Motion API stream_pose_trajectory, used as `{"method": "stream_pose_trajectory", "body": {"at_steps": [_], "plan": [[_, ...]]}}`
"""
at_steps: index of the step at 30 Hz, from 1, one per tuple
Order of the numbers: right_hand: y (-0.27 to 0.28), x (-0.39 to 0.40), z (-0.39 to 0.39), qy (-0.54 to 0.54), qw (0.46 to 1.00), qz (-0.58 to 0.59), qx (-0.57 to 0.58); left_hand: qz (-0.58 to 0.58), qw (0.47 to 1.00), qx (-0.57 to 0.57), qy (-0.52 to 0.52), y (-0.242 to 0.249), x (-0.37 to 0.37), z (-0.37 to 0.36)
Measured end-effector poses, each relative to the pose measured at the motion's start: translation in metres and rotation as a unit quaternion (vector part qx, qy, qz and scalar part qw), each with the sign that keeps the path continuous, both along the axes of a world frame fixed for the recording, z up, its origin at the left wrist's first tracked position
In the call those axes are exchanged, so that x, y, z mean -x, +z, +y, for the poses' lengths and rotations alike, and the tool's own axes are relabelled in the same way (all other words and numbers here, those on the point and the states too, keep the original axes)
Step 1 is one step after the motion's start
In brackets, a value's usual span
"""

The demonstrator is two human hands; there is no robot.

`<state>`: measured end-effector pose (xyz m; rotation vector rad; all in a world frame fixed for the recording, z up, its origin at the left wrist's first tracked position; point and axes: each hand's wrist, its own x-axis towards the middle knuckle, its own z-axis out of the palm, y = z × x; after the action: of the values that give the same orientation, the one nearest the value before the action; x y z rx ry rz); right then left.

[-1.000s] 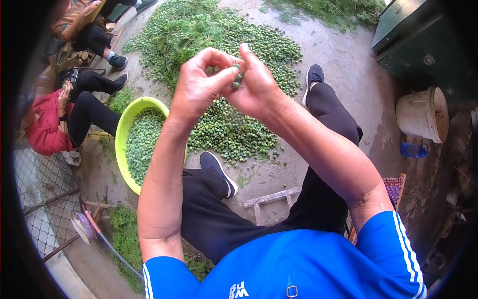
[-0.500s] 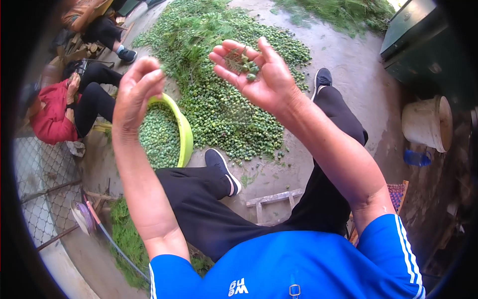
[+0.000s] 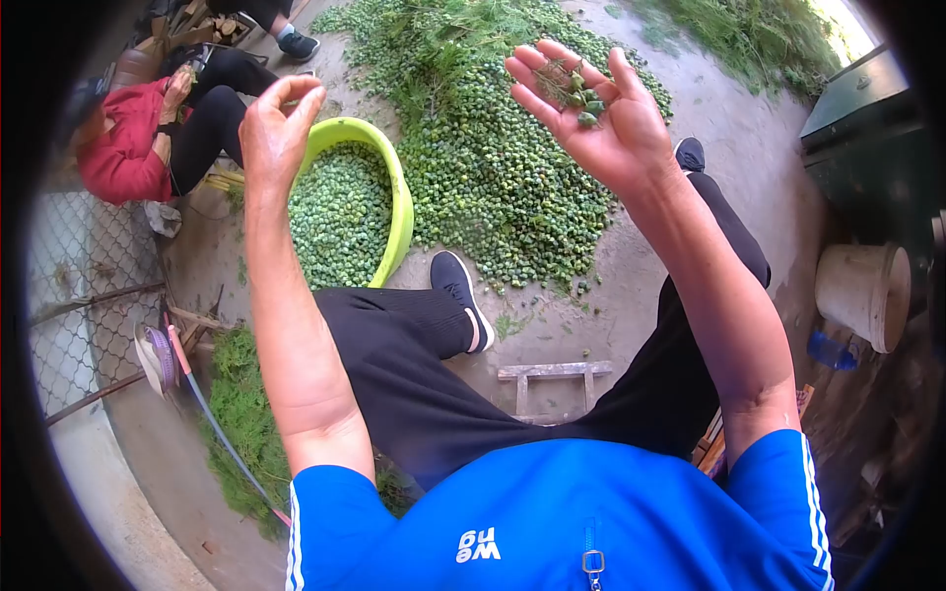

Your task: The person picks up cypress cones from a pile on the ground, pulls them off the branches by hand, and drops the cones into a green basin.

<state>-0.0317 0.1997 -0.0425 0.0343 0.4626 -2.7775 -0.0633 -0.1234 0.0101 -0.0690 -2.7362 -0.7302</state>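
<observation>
My right hand (image 3: pixel 619 133) is palm up, its fingers loosely curved and apart. It holds a few small green cones (image 3: pixel 589 108) and a thin leafy sprig (image 3: pixel 558 83) on the palm and fingers. Off to the left, my left hand (image 3: pixel 278 128) is raised near the yellow-green basin (image 3: pixel 402 217), thumb and forefinger curled together; anything between them is hidden. Pale green cones (image 3: pixel 340 217) fill much of that basin. Beside it on the floor spreads a large pile of green cones (image 3: pixel 522 187), with leafy sprigs (image 3: pixel 443 49) among them.
A seated person in red (image 3: pixel 123 148) is at the left, near a wire-mesh panel (image 3: pixel 89 246). A small wooden frame (image 3: pixel 554 372) lies between my legs. To the right are a white bucket (image 3: pixel 862 295) and a dark green cabinet (image 3: pixel 867 148). More cut greenery (image 3: pixel 241 433) lies lower left.
The view has shifted, so the basin and pile sit higher and further right. My right hand still holds the cones; my left hand remains closed at the fingertips.
</observation>
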Motion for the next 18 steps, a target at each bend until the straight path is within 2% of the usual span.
{"method": "stream_pose_trajectory", "body": {"at_steps": [2, 7, 10, 15, 17, 18], "plan": [[-0.002, 0.001, 0.0, 0.004, 1.0, 0.006, -0.009, 0.033, 0.998, -0.05, -0.023, 0.004, 0.004, 0.009], [0.004, 0.001, -0.002, 0.013, 1.0, -0.007, -0.023, 0.03, 0.981, -0.167, -0.092, 0.007, -0.001, 0.057], [0.004, 0.001, 0.0, 0.025, 1.0, -0.006, -0.014, 0.005, 0.944, -0.271, -0.187, 0.0, -0.011, 0.092], [0.0, 0.0, 0.0, 0.036, 0.999, 0.002, 0.01, -0.062, 0.929, -0.27, -0.246, -0.004, -0.031, 0.141], [0.0, -0.001, 0.0, 0.037, 0.999, -0.007, 0.012, -0.058, 0.928, -0.264, -0.256, -0.008, -0.031, 0.153], [0.0, -0.001, -0.001, 0.041, 0.999, -0.02, 0.007, -0.022, 0.939, -0.212, -0.271, -0.011, -0.03, 0.157]]}}
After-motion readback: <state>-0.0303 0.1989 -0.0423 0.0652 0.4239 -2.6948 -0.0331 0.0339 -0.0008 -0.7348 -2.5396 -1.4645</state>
